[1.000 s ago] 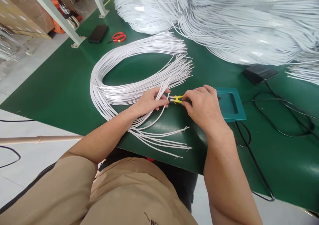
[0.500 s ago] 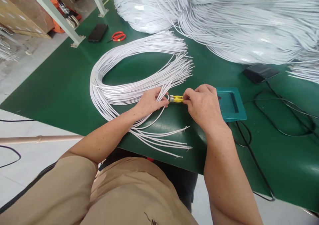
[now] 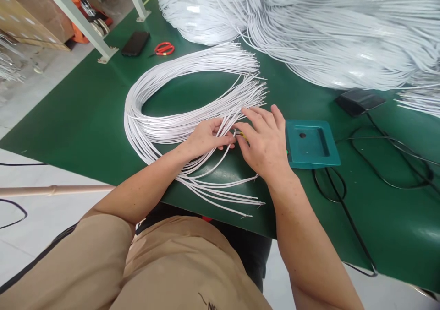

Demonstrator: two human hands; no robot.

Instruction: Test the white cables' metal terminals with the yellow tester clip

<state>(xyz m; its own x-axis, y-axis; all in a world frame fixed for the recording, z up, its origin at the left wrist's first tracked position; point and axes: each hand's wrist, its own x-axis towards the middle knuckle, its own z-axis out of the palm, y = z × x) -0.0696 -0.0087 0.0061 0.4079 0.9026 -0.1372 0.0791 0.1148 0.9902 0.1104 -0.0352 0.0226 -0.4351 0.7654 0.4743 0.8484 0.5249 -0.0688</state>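
Observation:
My left hand [image 3: 209,138] is closed around several white wires [image 3: 225,133] drawn from the near side of a curved white wire bundle [image 3: 137,95]. At its fingertips sits a small yellow piece with a metal end [image 3: 242,134], partly covered by fingers. My right hand [image 3: 263,140] comes over this piece from the right. Its thumb and index finger lie on either side of the piece, while the other fingers are raised and spread. Several loose wire ends [image 3: 237,194] lie on the green tabletop below my hands.
Right of my right hand stands a teal device with a recessed top [image 3: 328,145]; black cables [image 3: 347,204] run nearby. A black box [image 3: 360,101] lies further right. Behind are large heaps of white wire [image 3: 326,35]. Red-handled scissors [image 3: 164,48] and a black flat object [image 3: 135,43] lie at the back left.
My right hand has moved left from the far end of the yellow piece and now covers most of it, its other fingers spread. My left hand stays nearly in place.

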